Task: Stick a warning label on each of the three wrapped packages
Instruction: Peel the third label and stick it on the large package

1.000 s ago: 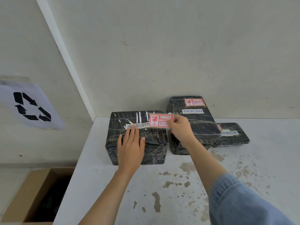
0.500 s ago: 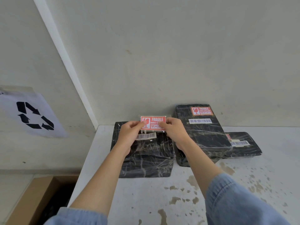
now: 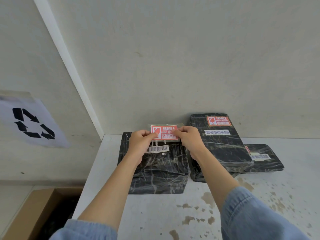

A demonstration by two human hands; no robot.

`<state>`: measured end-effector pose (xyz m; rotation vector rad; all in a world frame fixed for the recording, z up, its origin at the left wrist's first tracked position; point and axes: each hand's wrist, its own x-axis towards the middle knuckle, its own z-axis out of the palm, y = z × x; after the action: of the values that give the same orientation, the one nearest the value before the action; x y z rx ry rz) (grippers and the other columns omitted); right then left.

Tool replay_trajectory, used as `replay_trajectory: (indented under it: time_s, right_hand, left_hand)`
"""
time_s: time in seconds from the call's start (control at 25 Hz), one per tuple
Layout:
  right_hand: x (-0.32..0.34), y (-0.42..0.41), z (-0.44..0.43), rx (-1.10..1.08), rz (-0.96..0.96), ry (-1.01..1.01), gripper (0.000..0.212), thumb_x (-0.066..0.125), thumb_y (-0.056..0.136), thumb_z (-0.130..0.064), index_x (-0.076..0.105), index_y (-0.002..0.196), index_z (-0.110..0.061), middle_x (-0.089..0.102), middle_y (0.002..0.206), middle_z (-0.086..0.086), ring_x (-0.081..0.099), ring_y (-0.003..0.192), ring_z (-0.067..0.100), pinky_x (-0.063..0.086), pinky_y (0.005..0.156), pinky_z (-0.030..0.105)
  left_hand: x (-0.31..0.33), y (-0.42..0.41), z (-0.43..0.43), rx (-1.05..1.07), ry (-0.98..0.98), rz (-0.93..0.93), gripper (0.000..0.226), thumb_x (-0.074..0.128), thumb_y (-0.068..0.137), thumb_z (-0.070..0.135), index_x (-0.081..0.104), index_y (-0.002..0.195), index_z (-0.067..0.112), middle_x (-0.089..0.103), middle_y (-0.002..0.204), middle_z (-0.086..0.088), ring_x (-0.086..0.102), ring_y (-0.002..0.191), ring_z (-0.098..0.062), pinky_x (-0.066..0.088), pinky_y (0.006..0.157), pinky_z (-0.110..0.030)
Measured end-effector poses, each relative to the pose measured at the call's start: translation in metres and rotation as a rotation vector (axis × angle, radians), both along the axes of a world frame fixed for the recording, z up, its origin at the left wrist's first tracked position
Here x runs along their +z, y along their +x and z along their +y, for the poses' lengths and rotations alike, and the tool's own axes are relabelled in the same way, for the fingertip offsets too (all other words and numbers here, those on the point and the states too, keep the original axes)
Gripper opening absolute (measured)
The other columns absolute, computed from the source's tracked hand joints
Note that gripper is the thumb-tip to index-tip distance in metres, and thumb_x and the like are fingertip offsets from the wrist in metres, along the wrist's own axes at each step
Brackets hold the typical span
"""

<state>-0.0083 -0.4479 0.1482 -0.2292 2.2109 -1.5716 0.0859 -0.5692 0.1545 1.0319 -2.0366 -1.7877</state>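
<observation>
The left hand [image 3: 141,138], flat on the near package [image 3: 159,172] a second ago, now pinches the FRAGILE label [image 3: 164,132] opposite the right hand [image 3: 187,137], held above the package's 12 o'clock edge. Sticking looks imminent; both packages at 3 o'clock are labelled.

The packages [image 3: 161,168] are black, wrapped in shiny, crinkly clear plastic. The red paper label [image 3: 164,131] looks smooth. The white table [image 3: 155,213] is matt and stained. Sleeves [image 3: 256,215] are blue denim cloth.
</observation>
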Motion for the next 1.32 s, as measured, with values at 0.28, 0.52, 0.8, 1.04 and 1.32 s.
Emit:
replay_trajectory:
  time_s: [0.28, 0.52, 0.8, 1.04, 1.32]
  right_hand:
    - [0.005, -0.004, 0.008, -0.056, -0.105, -0.14, 0.02, 0.062, 0.088, -0.015, 0.06, 0.069, -0.011, 0.067, 0.076, 0.002, 0.048, 0.051, 0.007, 0.038, 0.052, 0.02]
    - [-0.002, -0.002, 0.008, -0.083, -0.164, -0.201, 0.016, 0.062, 0.088, -0.014, 0.062, 0.073, -0.01, 0.07, 0.085, 0.006, 0.061, 0.067, 0.011, 0.043, 0.054, 0.021]
    - [-0.002, -0.002, 0.01, -0.07, -0.159, -0.167, 0.017, 0.065, 0.086, -0.014, 0.065, 0.07, -0.009, 0.072, 0.083, 0.008, 0.068, 0.076, 0.017, 0.055, 0.075, 0.031]
    - [-0.031, -0.016, 0.0, -0.01, -0.096, -0.003, 0.021, 0.073, 0.061, -0.048, 0.075, 0.064, -0.027, 0.073, 0.097, 0.004, 0.052, 0.121, 0.029, 0.045, 0.098, 0.053]
    - [-0.015, -0.011, -0.006, -0.045, -0.014, 0.075, 0.03, 0.076, 0.074, -0.032, 0.069, 0.046, -0.025, 0.072, 0.081, -0.004, 0.053, 0.115, 0.033, 0.042, 0.1, 0.052]
  left_hand:
    - [-0.037, 0.031, 0.017, 0.067, -0.722, 0.076, 0.013, 0.054, 0.09, 0.027, 0.059, 0.096, 0.016, 0.059, 0.096, 0.005, 0.054, 0.086, -0.008, 0.046, 0.08, -0.026]
    - [-0.065, 0.049, 0.042, -0.349, -1.221, -0.035, 0.046, 0.03, 0.094, 0.051, 0.061, 0.118, 0.028, 0.061, 0.127, 0.006, 0.054, 0.12, -0.017, 0.039, 0.1, -0.037]
    - [-0.035, 0.033, 0.017, 0.071, -0.43, 0.117, 0.028, 0.048, 0.093, 0.033, 0.064, 0.108, 0.015, 0.067, 0.105, 0.0, 0.059, 0.097, -0.011, 0.042, 0.082, -0.022]
    - [-0.021, -0.003, -0.011, 0.066, -0.184, 0.027, 0.024, 0.062, 0.086, 0.029, 0.062, 0.104, 0.014, 0.065, 0.094, 0.001, 0.058, 0.077, -0.004, 0.04, 0.061, -0.015]
    - [-0.027, -0.013, -0.013, 0.046, -0.19, -0.006, 0.031, 0.069, 0.081, 0.013, 0.061, 0.111, 0.01, 0.068, 0.087, -0.001, 0.062, 0.076, -0.01, 0.049, 0.064, -0.022]
